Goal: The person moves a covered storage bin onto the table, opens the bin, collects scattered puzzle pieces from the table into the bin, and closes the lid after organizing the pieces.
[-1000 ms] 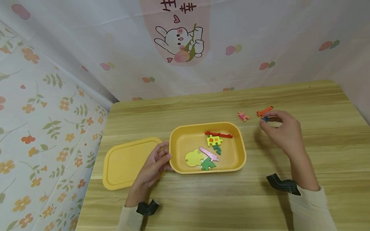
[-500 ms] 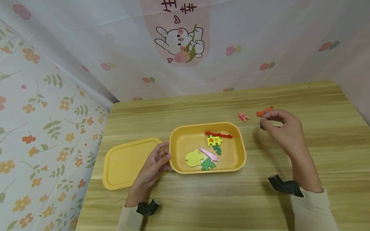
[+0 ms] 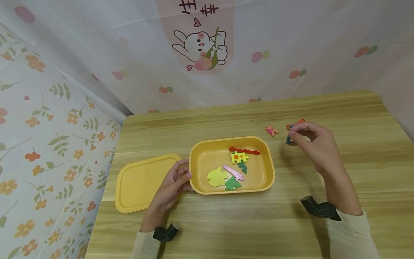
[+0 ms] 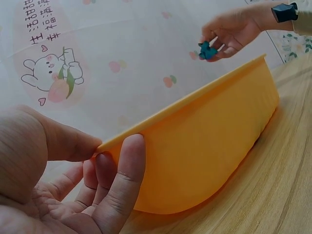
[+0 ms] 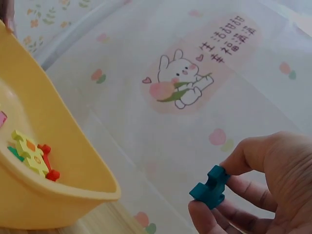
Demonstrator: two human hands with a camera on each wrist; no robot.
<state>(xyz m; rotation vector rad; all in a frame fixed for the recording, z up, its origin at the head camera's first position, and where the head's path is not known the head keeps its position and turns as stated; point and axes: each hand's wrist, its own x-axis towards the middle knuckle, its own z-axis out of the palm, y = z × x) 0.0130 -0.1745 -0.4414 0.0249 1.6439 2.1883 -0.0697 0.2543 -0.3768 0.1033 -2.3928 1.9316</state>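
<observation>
My left hand (image 3: 173, 185) pinches the left rim of a yellow plastic box (image 3: 232, 140), thumb on top and fingers under the edge in the left wrist view. Inside the box lie several puzzle pieces: a red strip (image 3: 244, 150), a yellow one (image 3: 239, 157), a pink strip (image 3: 233, 172), a light yellow rounded one (image 3: 217, 177) and green ones (image 3: 233, 183). To the right of the box, raised over the table, my right hand (image 3: 315, 145) holds a teal puzzle piece (image 5: 212, 187) between thumb and fingertips.
A pink-orange puzzle piece (image 3: 272, 130) lies behind the box's right end. Close by, an orange piece (image 3: 295, 124) is partly covered by my right hand. The yellow lid (image 3: 145, 183) lies flat at the left. A printed curtain (image 3: 258, 72) hangs behind the table.
My right hand has shifted slightly left with the teal piece, which has turned in the fingers and shows more on its edge. The left hand and the box stay put.
</observation>
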